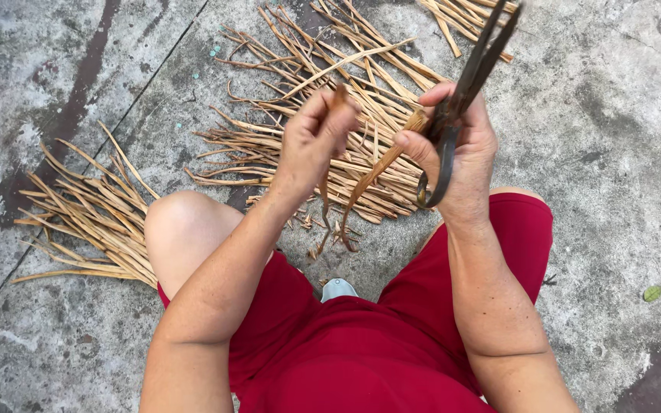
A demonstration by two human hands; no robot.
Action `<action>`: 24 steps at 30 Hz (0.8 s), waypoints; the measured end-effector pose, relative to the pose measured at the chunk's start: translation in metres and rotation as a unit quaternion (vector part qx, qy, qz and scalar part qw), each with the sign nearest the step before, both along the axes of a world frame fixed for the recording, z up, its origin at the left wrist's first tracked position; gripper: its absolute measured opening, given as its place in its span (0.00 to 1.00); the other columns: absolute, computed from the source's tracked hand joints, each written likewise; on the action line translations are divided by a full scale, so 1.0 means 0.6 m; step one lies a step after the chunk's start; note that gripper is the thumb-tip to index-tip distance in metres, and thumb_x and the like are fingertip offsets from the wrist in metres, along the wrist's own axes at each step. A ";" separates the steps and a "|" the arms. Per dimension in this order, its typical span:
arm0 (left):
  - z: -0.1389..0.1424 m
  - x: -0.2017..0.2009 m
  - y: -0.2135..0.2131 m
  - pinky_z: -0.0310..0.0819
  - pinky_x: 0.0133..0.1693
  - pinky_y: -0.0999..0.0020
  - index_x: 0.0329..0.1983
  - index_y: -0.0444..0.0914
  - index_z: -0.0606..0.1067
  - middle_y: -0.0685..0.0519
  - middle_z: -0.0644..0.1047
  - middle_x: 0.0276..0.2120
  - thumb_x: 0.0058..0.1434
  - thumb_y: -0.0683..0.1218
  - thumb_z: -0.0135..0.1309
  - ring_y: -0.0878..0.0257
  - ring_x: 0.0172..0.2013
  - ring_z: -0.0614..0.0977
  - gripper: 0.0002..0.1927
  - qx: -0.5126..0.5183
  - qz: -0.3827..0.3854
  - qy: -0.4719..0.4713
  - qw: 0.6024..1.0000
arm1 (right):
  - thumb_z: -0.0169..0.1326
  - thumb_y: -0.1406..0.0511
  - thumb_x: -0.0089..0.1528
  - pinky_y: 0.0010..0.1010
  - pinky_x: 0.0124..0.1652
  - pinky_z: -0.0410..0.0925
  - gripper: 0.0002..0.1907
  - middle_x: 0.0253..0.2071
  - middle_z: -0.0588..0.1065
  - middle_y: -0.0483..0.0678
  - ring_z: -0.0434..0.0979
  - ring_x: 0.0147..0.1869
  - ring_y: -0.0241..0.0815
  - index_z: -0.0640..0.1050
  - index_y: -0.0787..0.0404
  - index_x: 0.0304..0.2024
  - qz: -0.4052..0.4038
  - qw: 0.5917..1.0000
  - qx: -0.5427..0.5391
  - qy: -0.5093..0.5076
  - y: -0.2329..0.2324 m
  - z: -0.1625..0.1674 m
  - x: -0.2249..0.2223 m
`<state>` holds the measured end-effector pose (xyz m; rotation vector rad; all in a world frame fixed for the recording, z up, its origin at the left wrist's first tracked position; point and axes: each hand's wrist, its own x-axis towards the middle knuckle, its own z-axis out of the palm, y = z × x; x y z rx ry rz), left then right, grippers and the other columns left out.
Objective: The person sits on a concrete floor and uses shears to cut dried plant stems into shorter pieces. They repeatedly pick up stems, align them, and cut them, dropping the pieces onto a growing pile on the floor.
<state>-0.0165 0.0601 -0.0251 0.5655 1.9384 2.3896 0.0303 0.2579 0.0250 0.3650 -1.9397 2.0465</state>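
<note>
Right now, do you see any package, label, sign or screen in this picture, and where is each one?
None in view. There are only dried plant strips heaped on the concrete floor, a smaller pile on the left side, one strip held between both hands, and dark scissors in the right hand; the left hand pinches the strip.

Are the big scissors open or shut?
Shut: the two dark blades of the scissors lie nearly together, pointing up from the right hand.

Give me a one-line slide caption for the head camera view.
Left hand and right hand, gripping dark scissors, hold a dried plant strip above strip piles on concrete.
</note>
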 end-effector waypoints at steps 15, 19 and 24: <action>0.013 0.006 -0.010 0.64 0.29 0.81 0.50 0.36 0.79 0.60 0.77 0.32 0.67 0.46 0.62 0.76 0.29 0.72 0.12 0.083 0.008 -0.114 0.990 | 0.73 0.60 0.59 0.31 0.56 0.74 0.39 0.57 0.74 0.47 0.75 0.55 0.36 0.67 0.59 0.66 0.007 0.985 0.173 -0.009 -0.028 -0.031 -0.013; 0.021 0.005 -0.019 0.57 0.25 0.80 0.49 0.36 0.79 0.62 0.76 0.29 0.67 0.47 0.62 0.77 0.24 0.68 0.12 0.101 0.013 -0.111 0.989 | 0.74 0.57 0.56 0.31 0.54 0.74 0.41 0.54 0.77 0.48 0.78 0.59 0.37 0.67 0.60 0.64 0.006 0.969 0.245 -0.031 -0.040 -0.036 -0.008; 0.022 0.008 -0.020 0.59 0.26 0.81 0.46 0.36 0.78 0.61 0.78 0.30 0.68 0.47 0.61 0.77 0.25 0.69 0.11 0.083 0.008 -0.106 0.991 | 0.74 0.57 0.54 0.29 0.47 0.74 0.39 0.49 0.78 0.46 0.79 0.50 0.35 0.70 0.59 0.62 -0.005 0.964 0.261 -0.053 -0.050 -0.035 -0.005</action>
